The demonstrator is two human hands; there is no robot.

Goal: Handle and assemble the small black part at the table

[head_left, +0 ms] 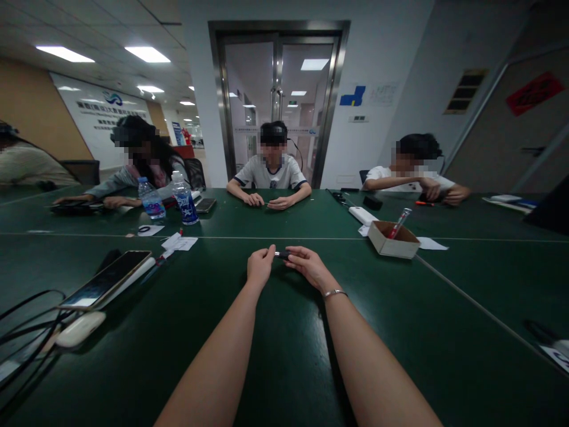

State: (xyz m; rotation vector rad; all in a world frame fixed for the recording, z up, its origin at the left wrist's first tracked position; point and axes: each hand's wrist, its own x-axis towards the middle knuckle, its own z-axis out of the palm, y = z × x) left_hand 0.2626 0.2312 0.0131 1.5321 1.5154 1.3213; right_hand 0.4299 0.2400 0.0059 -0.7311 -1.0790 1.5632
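Note:
Between my two hands, just above the green table [284, 332], is a small black tube-like piece with a silver section [281, 255]; its exact kind is too small to make out. My left hand [261, 264] pinches the silver end with thumb and fingers. At the black end, my right hand [307, 264] has its thumb and fingertips closed on it, and a silver bracelet circles that wrist. The fingers partly hide both ends of the piece.
To the left lie a phone [111, 277], a white rounded case [80, 330] and black cables [33, 325]. Two bottles [184, 198] stand beyond. A small cardboard box [393, 242] holding a red-and-clear tube sits at right. Several people sit around the table.

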